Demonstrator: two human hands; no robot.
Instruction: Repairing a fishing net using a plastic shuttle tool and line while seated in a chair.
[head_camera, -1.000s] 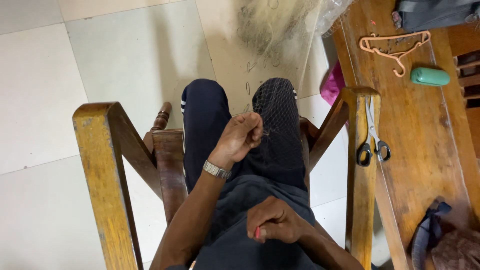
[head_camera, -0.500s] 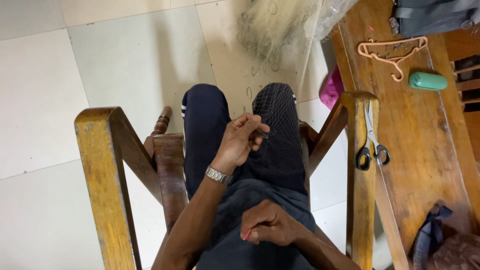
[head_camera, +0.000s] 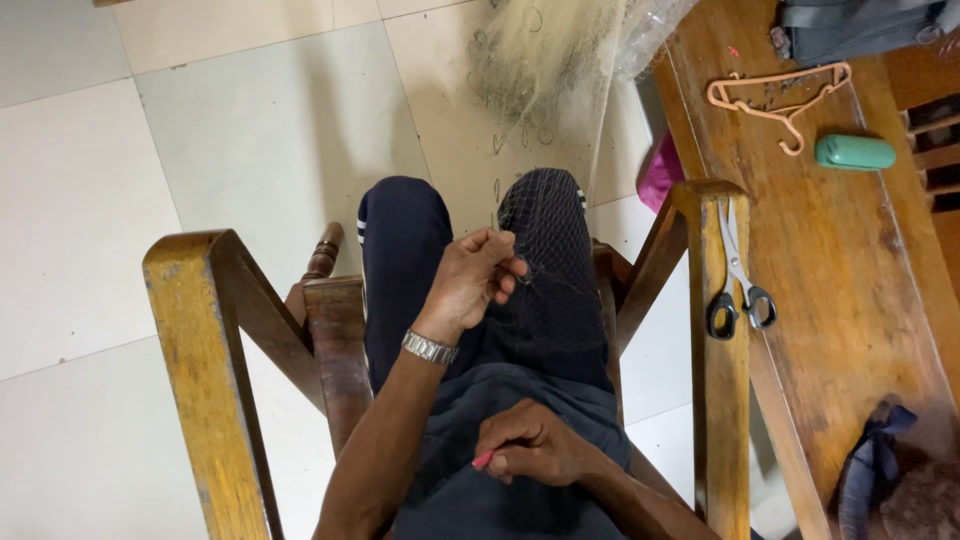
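Observation:
I sit in a wooden chair with a black mesh net (head_camera: 552, 270) draped over my right knee. My left hand (head_camera: 472, 283), with a metal watch at the wrist, is raised over the lap, its fingertips pinched on a thin strand at the net's edge. My right hand (head_camera: 535, 445) rests low on my dark clothing, fingers closed around a small pink tool whose tip sticks out to the left (head_camera: 483, 460).
Wooden armrests stand at left (head_camera: 205, 350) and right (head_camera: 722, 380). Scissors (head_camera: 738, 285) lie on the right armrest. A wooden bench (head_camera: 840, 260) on the right holds a pink hanger (head_camera: 780, 95) and a green case (head_camera: 853, 152). Pale hair fibres (head_camera: 545, 55) lie on the tiled floor.
My left hand has shifted slightly and closed its fingers on the strand at the net. My right hand has stayed low on the lap with the pink tool.

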